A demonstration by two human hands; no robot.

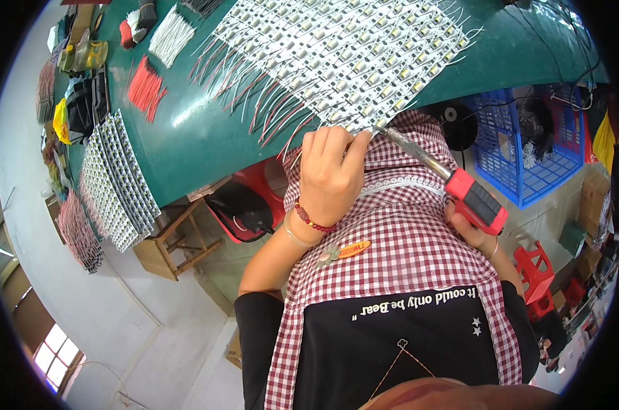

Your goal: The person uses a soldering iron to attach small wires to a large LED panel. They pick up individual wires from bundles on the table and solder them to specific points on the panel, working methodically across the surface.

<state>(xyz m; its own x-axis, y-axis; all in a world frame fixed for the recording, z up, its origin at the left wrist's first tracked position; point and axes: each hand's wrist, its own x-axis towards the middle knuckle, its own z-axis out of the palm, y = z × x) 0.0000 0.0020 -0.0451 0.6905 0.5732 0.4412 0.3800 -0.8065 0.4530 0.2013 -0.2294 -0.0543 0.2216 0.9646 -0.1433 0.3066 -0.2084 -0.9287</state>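
A panel of small white circuit boards (350, 51) lies on the green table, with red and white wires (262, 102) fringing its left side. My left hand (331, 167) is closed at the panel's near corner, its fingers bent and pressed together; what they pinch is hidden. My right hand (468, 229) grips a soldering iron (477, 200) by its red and black handle. The iron's metal shaft points up and left, and its tip meets the panel's near edge, just right of my left fingers.
On the green table (193, 147) lie a bundle of red wires (145, 89) and a bundle of white wires (171, 35). More board strips (118, 181) hang over its left edge. A blue crate (528, 150) stands at the right, near a red stool (533, 277).
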